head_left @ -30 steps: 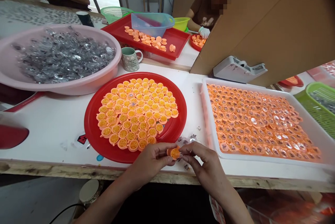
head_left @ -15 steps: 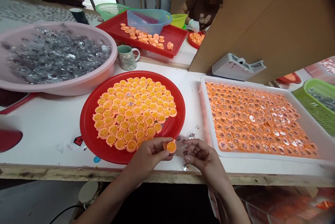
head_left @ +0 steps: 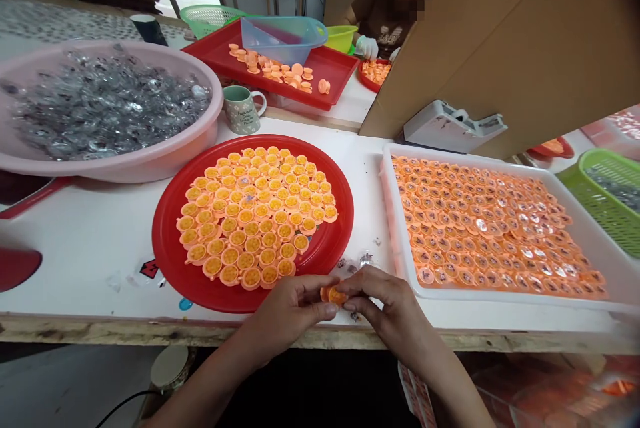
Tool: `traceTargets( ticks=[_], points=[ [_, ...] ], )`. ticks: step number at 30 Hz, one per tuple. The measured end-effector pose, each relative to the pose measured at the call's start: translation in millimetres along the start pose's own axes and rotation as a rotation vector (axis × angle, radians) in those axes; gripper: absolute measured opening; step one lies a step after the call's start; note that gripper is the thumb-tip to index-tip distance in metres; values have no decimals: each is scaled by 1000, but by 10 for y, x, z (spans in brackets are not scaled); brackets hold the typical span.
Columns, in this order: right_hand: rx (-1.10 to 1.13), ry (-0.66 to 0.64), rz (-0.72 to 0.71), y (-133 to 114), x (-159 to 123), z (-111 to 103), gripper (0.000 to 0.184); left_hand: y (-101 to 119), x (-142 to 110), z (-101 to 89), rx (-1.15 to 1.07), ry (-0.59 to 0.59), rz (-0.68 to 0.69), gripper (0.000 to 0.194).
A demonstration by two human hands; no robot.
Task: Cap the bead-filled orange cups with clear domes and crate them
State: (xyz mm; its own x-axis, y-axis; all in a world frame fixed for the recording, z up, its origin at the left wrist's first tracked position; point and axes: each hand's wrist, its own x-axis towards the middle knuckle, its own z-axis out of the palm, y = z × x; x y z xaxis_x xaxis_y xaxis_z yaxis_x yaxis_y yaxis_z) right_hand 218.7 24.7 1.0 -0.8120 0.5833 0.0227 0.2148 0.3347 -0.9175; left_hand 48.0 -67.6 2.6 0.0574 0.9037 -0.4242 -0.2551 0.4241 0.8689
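My left hand (head_left: 300, 301) pinches a small orange toy cup (head_left: 333, 294) between thumb and fingers, just past the front edge of a round red tray (head_left: 327, 235). On the cup's right side, the fingertips of my right hand (head_left: 383, 301) press together against it. The small clear plastic piece with dark print that they held is now mostly hidden by the fingers. Behind my right fingers lie loose clear plastic pieces (head_left: 367, 259). Many orange cups with yellow insides (head_left: 253, 228) cover the red tray in rows.
A white tray (head_left: 389, 215) of clear-covered orange cups stands right. Left is a pink basin (head_left: 217, 108) of clear plastic pieces, beside a mug (head_left: 243, 111). A tape dispenser (head_left: 445, 127) sits against a cardboard panel (head_left: 500, 48). Two people work across the table.
My right hand has moved left, bringing its clear piece to the cup. My left hand has tilted the cup and lowered it slightly, so its opening no longer faces me.
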Motion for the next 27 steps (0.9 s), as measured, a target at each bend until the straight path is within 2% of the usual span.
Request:
traceTargets(
  ticks=[3,5,7,9,12,14,20,27],
  points=[
    [-115,51,-32,-44,37,55,24,-42,13,41,11,22,37,27],
    [-173,166,-52,-48,22,116,21,-73,21,66,-16,89,55,27],
    [-149,323,-2,-36,-23,195,13,-95,20,85,-86,138,86,29],
    [-44,423,87,-17,-78,283,8,-104,12,94,-150,149,124,29],
    [73,466,130,-3,-141,382,4,-97,-4,96,-154,150,182,27],
    [51,497,89,-13,-161,402,2,-80,-10,93,-128,144,193,24],
    [-74,510,-76,-79,-189,347,13,-67,-5,91,-75,152,186,20],
    [-29,548,-42,-114,-186,376,11,-177,-17,133,-140,237,264,14]
  ],
)
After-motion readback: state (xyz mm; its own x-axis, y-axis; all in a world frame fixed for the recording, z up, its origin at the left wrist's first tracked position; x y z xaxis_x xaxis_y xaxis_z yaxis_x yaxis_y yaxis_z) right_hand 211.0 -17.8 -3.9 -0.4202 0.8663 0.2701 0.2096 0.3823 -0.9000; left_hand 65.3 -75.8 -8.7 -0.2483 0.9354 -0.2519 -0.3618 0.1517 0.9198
